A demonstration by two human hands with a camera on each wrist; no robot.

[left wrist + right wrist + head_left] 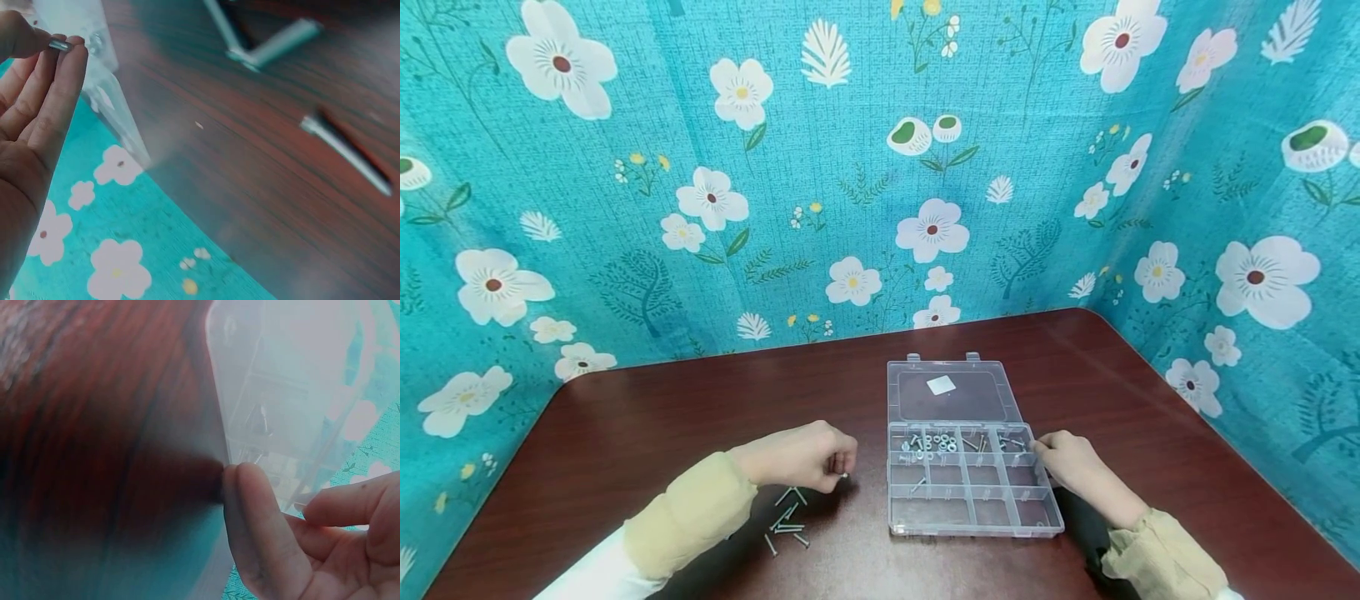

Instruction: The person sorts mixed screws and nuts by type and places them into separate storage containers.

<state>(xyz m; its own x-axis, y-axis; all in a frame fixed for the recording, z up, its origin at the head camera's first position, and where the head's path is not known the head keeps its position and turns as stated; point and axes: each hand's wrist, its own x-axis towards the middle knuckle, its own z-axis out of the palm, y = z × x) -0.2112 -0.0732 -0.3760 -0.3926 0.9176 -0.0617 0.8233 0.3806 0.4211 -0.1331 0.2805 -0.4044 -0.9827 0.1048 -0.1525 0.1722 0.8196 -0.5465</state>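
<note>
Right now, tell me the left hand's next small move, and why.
Probably carry the metal piece rightward over the open box: the left hand pinches it to the left of that box, which holds similar-looking screws, and the right hand holds the box's right edge, likely steadying it.

Flwr curtain (805, 167) bhd brn tbl (700, 408).
</note>
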